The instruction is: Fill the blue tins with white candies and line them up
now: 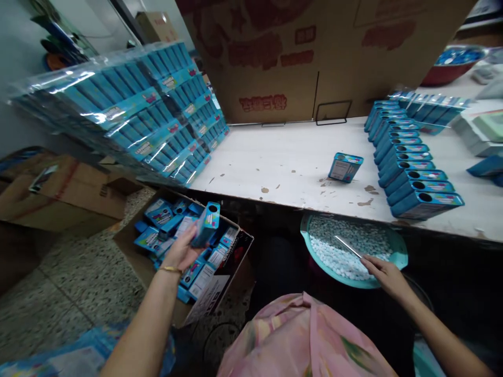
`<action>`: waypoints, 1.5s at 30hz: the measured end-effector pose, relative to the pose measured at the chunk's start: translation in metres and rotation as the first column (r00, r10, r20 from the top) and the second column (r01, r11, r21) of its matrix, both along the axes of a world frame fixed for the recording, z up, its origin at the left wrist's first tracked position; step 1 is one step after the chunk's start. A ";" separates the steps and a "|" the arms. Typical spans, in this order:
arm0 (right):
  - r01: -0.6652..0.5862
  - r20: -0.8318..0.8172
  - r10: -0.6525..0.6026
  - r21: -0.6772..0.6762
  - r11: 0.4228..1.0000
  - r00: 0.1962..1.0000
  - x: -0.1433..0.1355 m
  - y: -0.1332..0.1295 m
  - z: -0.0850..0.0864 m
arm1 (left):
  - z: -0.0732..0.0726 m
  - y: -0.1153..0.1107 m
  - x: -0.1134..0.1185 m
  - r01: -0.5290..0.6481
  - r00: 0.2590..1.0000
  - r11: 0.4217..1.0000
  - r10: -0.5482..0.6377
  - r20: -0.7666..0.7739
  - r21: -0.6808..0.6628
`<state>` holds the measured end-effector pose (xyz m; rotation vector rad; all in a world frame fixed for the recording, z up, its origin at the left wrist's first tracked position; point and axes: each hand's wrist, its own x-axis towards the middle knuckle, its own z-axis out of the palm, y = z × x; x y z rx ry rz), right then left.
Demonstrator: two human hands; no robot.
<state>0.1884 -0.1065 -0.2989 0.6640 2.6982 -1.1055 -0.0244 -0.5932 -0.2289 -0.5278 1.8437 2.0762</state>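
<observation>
My left hand [181, 250] grips a small blue box [208, 224] with a round dark opening on its top end. It holds the box above an open carton [135, 259] full of similar blue boxes [159, 213]. Low on the right, my right hand [387, 276] closes on a thin, shiny metal handle [349, 246]. The handle's far end reaches over small white pieces [338, 255] in a turquoise basin [401, 252]; I cannot make out what kind of tool it is. A single blue box [346, 167] stands on the white table.
A row of blue boxes [408, 157] with round openings stands on the right of the white table [251, 152]. Plastic-wrapped packs [137, 110] are stacked at the left. A large cardboard box [275, 68] rises behind the table. More cartons [63, 193] lie on the floor.
</observation>
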 end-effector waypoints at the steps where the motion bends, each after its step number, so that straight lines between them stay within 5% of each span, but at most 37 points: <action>1: -0.026 0.002 0.026 0.019 0.999 1.000 -0.002 -0.001 -0.002 | 0.000 0.018 0.012 0.061 0.997 0.994 -0.064 0.036 0.089; 3: -0.112 0.017 0.111 0.082 0.990 0.994 -0.005 -0.002 -0.002 | -0.012 0.054 0.035 0.244 0.961 0.949 -0.264 0.081 0.199; 5: -0.194 0.092 0.179 0.198 0.961 0.980 -0.005 0.003 0.002 | -0.033 0.085 0.054 0.484 0.850 0.846 -0.515 0.111 0.224; 8: -0.273 0.260 0.173 0.422 0.864 0.950 0.000 0.020 0.015 | -0.058 0.118 0.067 0.824 0.536 0.552 -0.832 0.143 0.128; 10: -0.326 0.335 0.161 0.530 0.783 0.929 0.005 0.033 0.025 | -0.063 0.134 0.064 0.928 0.362 0.370 -0.923 0.128 0.050; 13: -0.386 0.384 0.168 0.613 0.690 0.908 0.008 0.045 0.033 | -0.058 0.158 0.055 0.978 0.198 0.203 -0.975 0.105 0.042; 16: -0.364 0.379 0.151 0.590 0.721 0.913 -0.002 0.038 0.023 | -0.057 0.178 0.047 0.992 0.060 0.075 -0.988 0.144 0.103; 18: -0.325 0.369 0.138 0.515 0.793 0.919 -0.015 0.024 0.006 | -0.062 0.189 0.043 0.984 0.099 0.120 -0.983 0.155 0.133; 23: -0.238 0.338 0.096 0.408 0.881 0.936 -0.049 -0.008 -0.039 | -0.076 0.225 0.038 0.782 0.587 0.597 -0.802 0.113 0.178; 25: -0.211 0.323 0.090 0.363 0.908 0.942 -0.053 -0.009 -0.047 | -0.079 0.238 0.040 0.704 0.683 0.683 -0.726 0.077 0.196; 29: -0.197 0.246 0.133 0.259 0.946 0.960 -0.049 0.003 -0.042 | -0.083 0.249 0.042 0.673 0.735 0.722 -0.676 -0.040 0.164; 33: -0.135 0.069 0.129 0.099 0.986 0.989 -0.038 0.017 -0.014 | -0.088 0.249 0.038 0.653 0.742 0.758 -0.639 -0.203 -0.001; 40: -0.236 0.025 0.236 0.192 0.953 0.972 -0.033 0.032 0.073 | -0.084 0.280 0.037 0.621 0.512 0.638 -0.770 -0.379 -0.456; 45: -0.334 0.174 0.289 0.371 0.867 0.941 -0.046 0.022 0.109 | -0.076 0.311 0.048 0.615 0.431 0.564 -0.826 -0.363 -0.551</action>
